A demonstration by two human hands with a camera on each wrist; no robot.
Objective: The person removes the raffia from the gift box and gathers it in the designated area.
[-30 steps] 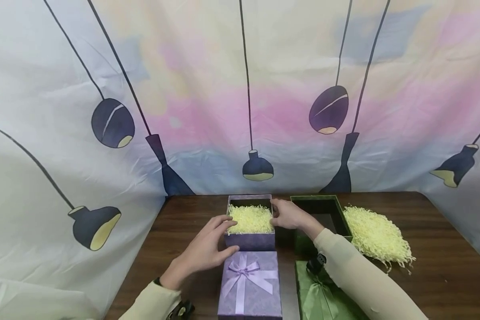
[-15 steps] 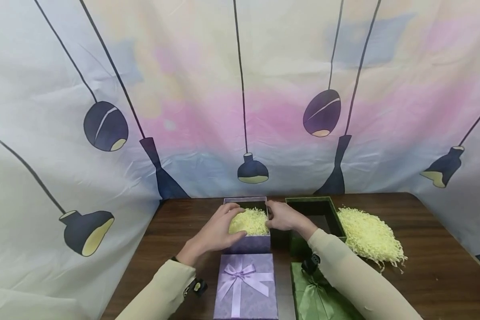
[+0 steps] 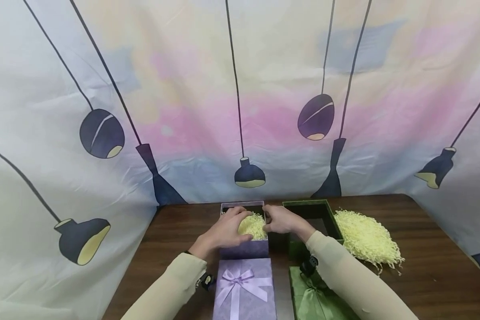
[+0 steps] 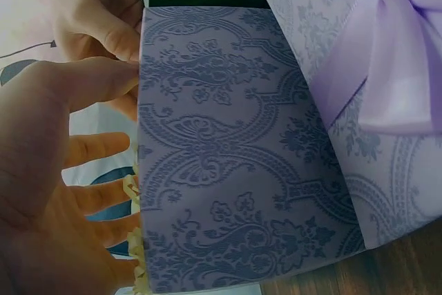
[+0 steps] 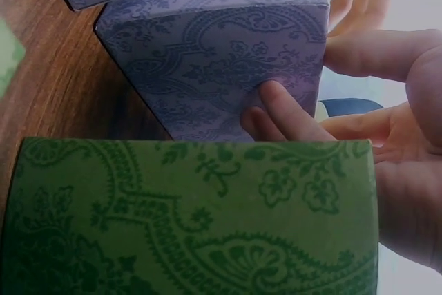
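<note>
A purple patterned gift box (image 3: 244,250), lidless, holds pale yellow shredded paper (image 3: 253,226). Over the left part of its opening lies my left hand (image 3: 226,229), fingers spread above the shreds; its thumb touches the front rim in the left wrist view. My right hand (image 3: 285,220) grips the box's right side wall. In the right wrist view, two fingers (image 5: 280,105) press the wall's outer face and the thumb is at the rim. The left hand hides part of the shreds. In front stands the purple lid (image 3: 244,291) with a lilac ribbon bow.
To the right is a lidless dark green box (image 3: 316,242), its lid (image 3: 310,289) with a green bow lying in front, partly under my right arm. Loose yellow shredded paper (image 3: 368,238) is heaped at the right on the wooden table (image 3: 432,266). A printed cloth (image 3: 196,111) hangs behind.
My left hand has moved right and further over the box opening, covering more of the shredded paper. The right hand has stayed at the box's right side. The head view has shifted slightly.
</note>
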